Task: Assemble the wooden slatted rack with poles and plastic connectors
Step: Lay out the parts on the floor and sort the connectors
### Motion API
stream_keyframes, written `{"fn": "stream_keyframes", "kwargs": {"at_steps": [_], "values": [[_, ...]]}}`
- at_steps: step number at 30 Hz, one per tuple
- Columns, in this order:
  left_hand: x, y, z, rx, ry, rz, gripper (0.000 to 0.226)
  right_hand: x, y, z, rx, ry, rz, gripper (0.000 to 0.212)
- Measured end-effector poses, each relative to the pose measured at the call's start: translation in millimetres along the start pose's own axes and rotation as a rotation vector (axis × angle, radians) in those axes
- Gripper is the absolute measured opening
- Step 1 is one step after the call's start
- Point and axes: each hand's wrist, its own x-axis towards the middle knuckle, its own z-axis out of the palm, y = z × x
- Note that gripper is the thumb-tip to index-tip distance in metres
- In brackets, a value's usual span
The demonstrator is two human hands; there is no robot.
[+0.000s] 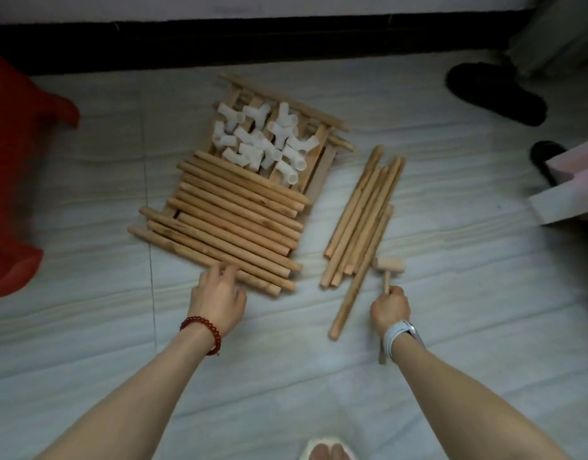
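A stack of wooden slatted panels point(322, 174) lies on the floor in the middle. On its far half sits a heap of white plastic connectors point(262, 137); on its near half lie several short wooden poles point(226, 224) side by side. To the right, a bundle of longer poles point(362, 217) lies on the tiles. My left hand point(218, 293) rests at the near edge of the short poles, fingertips touching them. My right hand point(390, 308) grips the handle of a small wooden mallet point(389, 266), whose head lies beside the long poles.
A red plastic bag point(14, 180) sits at the left. Dark slippers point(495, 92) lie at the far right, with a pale box point(566, 197) near them. A black baseboard point(253, 38) runs along the wall. My foot point(327, 451) shows at the bottom edge.
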Motion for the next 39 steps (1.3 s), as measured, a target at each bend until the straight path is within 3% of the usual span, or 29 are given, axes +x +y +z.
{"fn": "stream_keyframes", "kwargs": {"at_steps": [3,8,11,14,16,18,21,26,34,39], "values": [[24.7,-13.8,6.3,0.058,0.085,0.053,0.044,16.2,5.7,13.9,-0.03,0.07,-0.033,0.031],[42.7,-30.1,-3.1,0.149,0.027,0.029,0.051,11.5,-20.9,9.4,-0.063,0.195,0.016,0.043],[57.6,-37.7,-19.4,0.147,0.103,0.007,0.053,1.6,-62.2,12.8,-0.204,0.276,-0.403,0.044],[75.8,-49.8,-29.5,0.144,0.1,0.047,0.072,-4.2,-118.0,34.1,-0.436,0.139,-0.946,0.043],[84.2,-59.3,-30.7,0.237,-0.01,0.107,0.083,-7.1,-153.7,53.2,-0.494,0.057,-1.081,0.053],[85.2,-69.8,-27.0,0.317,-0.041,0.143,0.086,-8.9,-182.4,70.8,-0.543,-0.001,-1.064,0.071],[79.3,-76.6,-18.1,0.295,0.044,0.159,0.083,-4.6,-208.5,86.5,-0.66,-0.033,-0.974,0.094],[76.3,-76.6,-21.0,0.307,0.152,0.171,0.072,-1.7,-215.8,91.9,-0.736,-0.06,-0.962,0.107],[48.0,-85.2,-9.9,0.398,0.213,0.156,0.063,-34.7,-184.7,101.9,-0.646,-0.222,-0.999,0.074],[42.1,-86.9,-7.5,0.252,0.274,0.08,0.072,-50.4,-181.4,102.8,-0.596,-0.299,-0.926,0.057]]}}
